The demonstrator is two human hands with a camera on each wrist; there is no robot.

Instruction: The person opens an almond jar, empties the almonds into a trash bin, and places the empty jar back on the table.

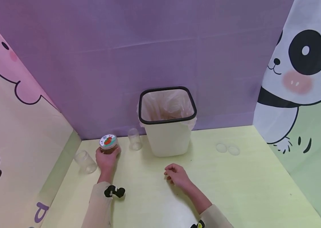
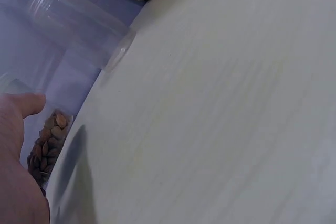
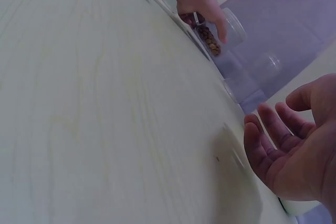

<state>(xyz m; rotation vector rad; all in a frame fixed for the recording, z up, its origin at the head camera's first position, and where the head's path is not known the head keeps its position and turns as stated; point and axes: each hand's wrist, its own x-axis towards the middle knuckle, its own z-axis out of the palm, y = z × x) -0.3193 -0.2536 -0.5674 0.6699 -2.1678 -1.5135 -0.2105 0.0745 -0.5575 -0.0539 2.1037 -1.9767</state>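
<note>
At the back left of the table, my left hand [image 1: 107, 161] grips a clear jar [image 1: 108, 141] with a round printed lid showing red fruit. Brown almond-like kernels [image 2: 51, 142] fill the lower part of the jar in the left wrist view, beside the thumb. Just right of it an empty clear jar [image 1: 134, 139] stands upright; another clear jar [image 1: 85, 162] is to the left of the hand. My right hand [image 1: 178, 175] hovers in front of the bin, holding nothing, its fingers loosely bent and apart in the right wrist view.
A white bin [image 1: 168, 141] with a black rim and a plastic liner stands at the back middle. Two clear round discs [image 1: 233, 150] lie on the table to its right. A purple backdrop [image 1: 120, 69] rises behind, with printed panels on both sides.
</note>
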